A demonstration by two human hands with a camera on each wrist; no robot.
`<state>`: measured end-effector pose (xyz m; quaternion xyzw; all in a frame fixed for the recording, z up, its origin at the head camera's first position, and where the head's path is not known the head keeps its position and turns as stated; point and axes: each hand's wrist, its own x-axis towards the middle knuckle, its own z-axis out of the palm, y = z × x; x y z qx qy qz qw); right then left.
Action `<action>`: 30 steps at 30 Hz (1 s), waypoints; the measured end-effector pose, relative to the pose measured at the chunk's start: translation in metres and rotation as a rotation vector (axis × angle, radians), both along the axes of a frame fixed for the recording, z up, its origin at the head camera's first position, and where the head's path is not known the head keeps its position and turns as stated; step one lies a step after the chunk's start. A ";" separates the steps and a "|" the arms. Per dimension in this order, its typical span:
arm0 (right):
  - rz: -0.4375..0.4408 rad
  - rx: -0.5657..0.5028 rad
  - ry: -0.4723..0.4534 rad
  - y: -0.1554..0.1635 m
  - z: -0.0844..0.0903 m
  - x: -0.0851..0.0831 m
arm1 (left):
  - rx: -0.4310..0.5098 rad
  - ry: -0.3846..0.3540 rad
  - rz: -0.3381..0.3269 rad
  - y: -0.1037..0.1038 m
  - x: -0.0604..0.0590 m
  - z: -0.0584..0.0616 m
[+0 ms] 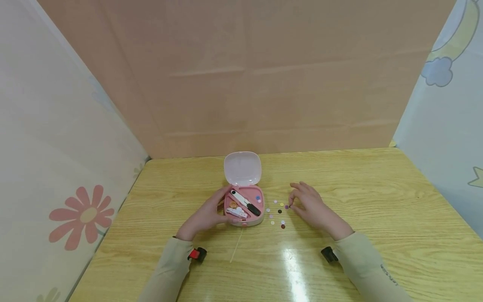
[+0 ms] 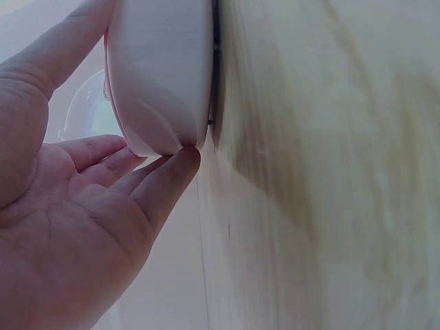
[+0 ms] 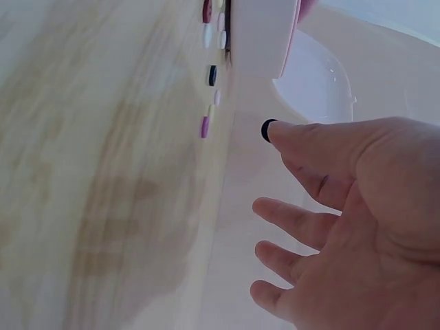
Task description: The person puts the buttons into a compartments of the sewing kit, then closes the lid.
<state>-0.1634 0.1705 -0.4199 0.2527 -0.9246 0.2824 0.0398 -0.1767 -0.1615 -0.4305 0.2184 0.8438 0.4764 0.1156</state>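
Observation:
A small pink case (image 1: 245, 222) lies open mid-table, its pale lid (image 1: 242, 168) tipped back. Inside are a white-and-black tool (image 1: 245, 202), an orange button (image 1: 233, 204) and a blue button (image 1: 258, 198). My left hand (image 1: 205, 216) grips the case's left side; in the left wrist view the thumb and fingers of the left hand (image 2: 82, 227) clasp the case (image 2: 161, 69). Several small coloured buttons (image 1: 279, 211) lie scattered right of the case. My right hand (image 1: 311, 207) hovers beside them. The right hand (image 3: 357, 227) pinches a dark button (image 3: 267, 129) at its fingertips, other fingers spread.
The wooden table (image 1: 377, 201) is boxed in by a cardboard back panel (image 1: 264, 84) and patterned side panels (image 1: 56, 147). In the right wrist view, loose buttons (image 3: 212, 75) sit beside the case (image 3: 258, 34) and lid (image 3: 316, 82).

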 end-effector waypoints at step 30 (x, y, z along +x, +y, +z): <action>0.003 0.034 0.051 -0.029 0.027 0.004 | -0.019 0.018 -0.008 0.000 0.000 0.002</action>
